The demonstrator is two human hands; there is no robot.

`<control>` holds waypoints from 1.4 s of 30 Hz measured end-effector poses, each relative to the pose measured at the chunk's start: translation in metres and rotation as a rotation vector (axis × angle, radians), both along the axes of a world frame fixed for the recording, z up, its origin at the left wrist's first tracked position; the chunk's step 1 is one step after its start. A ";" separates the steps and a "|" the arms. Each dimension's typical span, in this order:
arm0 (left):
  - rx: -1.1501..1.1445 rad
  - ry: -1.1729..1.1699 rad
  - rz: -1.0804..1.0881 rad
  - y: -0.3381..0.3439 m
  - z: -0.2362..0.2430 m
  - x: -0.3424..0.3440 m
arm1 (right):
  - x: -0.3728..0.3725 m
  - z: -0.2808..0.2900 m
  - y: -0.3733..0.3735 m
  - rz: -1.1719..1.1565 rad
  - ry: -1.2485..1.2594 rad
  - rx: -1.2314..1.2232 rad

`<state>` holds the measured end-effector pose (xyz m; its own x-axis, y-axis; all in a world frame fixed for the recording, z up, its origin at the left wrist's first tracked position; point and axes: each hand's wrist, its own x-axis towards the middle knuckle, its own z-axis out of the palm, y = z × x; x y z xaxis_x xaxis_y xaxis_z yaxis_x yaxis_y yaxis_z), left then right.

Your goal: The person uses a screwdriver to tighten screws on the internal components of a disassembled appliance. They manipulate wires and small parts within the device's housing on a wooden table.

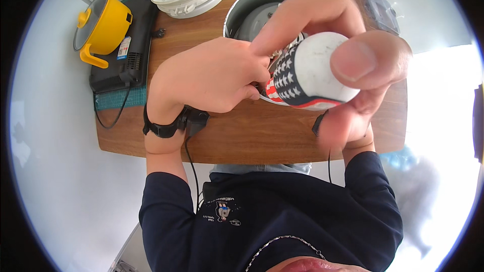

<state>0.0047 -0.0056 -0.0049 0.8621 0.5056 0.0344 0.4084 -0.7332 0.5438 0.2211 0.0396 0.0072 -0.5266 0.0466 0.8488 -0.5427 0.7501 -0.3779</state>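
While a yellow lidded pot (pixel 103 26) sits far left, the left hand (pixel 209 75) pinches something unseen beside the round grey metal cooker bowl (pixel 242 7); the right hand (pixel 353 60) clamps a star-patterned white cylinder (pixel 307 73), apparently mid-adjustment, needing steady fingertip work.

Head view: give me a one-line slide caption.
Right hand holds a star-patterned screwdriver handle while the left hand steadies its tip beside a metal cooker body on a wooden table.
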 end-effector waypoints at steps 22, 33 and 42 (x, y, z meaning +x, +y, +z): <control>0.082 0.033 0.006 0.007 0.012 0.004 | 0.012 0.007 0.010 0.015 0.034 0.033; 0.046 0.015 0.020 0.000 0.006 0.006 | 0.005 0.001 0.010 -0.004 0.009 0.027; -0.027 -0.014 0.008 0.002 0.006 0.002 | 0.010 0.004 0.010 -0.019 0.017 0.016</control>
<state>0.0067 -0.0037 0.0009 0.8576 0.5132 0.0325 0.4062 -0.7147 0.5694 0.2311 0.0498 0.0110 -0.5114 0.0425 0.8583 -0.5345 0.7664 -0.3564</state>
